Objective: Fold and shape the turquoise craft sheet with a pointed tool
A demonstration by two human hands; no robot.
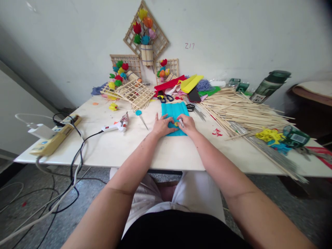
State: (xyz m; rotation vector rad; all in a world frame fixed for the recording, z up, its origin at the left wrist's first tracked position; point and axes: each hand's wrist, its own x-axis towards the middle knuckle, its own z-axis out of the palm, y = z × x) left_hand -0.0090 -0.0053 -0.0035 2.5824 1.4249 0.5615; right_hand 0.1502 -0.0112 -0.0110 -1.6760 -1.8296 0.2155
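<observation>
A turquoise foam sheet (174,111) lies flat on the white table (145,152) in front of me. My left hand (162,126) rests on its near left part, fingers stretched flat and holding the sheet down beside a small yellow piece (176,123). My right hand (187,124) is closed around a pen-like tool (181,122), whose tip sits on the sheet next to that yellow piece.
A white glue gun (116,126) and a power strip (53,138) with cables lie at the left. A pile of bamboo sticks (241,110) fills the right side. Scissors (190,107), coloured foam sheets (190,84), lattice frames with foam flowers (131,90) and a green bottle (269,84) stand further back.
</observation>
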